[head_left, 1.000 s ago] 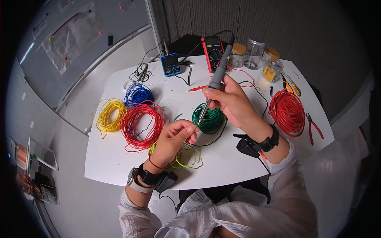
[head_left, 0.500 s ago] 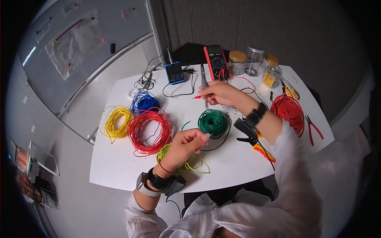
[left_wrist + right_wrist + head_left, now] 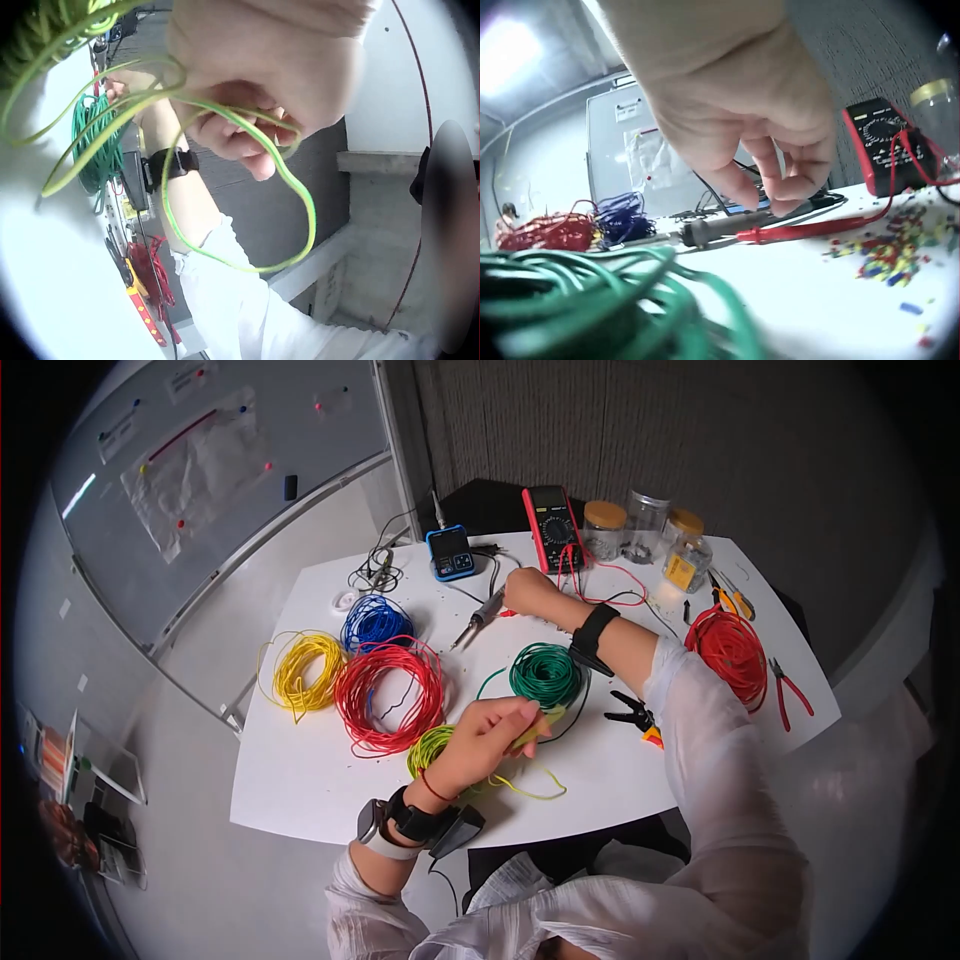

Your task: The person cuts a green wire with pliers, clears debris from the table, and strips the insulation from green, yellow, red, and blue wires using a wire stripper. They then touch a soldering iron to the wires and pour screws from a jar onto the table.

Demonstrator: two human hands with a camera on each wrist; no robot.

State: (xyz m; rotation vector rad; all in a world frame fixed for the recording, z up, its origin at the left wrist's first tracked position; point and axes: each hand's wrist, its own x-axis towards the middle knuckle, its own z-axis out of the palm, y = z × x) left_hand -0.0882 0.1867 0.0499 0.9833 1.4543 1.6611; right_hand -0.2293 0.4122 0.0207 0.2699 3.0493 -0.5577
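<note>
Low at the table's back middle, the right hand (image 3: 535,595) has thumb and fingertips at the grey handle of a soldering iron (image 3: 480,620), whose tip points toward the front left. The right wrist view shows the handle (image 3: 731,223) under the fingertips, beside a red probe (image 3: 802,229). Over the table's front middle, the left hand (image 3: 490,738) grips yellow-green wire with curled fingers. In the left wrist view, that wire (image 3: 311,217) loops below the left hand (image 3: 262,67). A green coil (image 3: 545,673) lies between the hands.
Yellow (image 3: 308,672), blue (image 3: 377,625) and red (image 3: 390,698) coils lie left. A tester (image 3: 450,552), multimeter (image 3: 553,528) and jars (image 3: 604,532) stand at the back. Another red coil (image 3: 728,655) and pliers (image 3: 790,695) are right; wire strippers (image 3: 635,717) lie front right.
The right hand has carried the soldering iron from beside the left hand back and down to the table. The left hand has shifted slightly right and turned, with yellow-green wire showing at its fingers.
</note>
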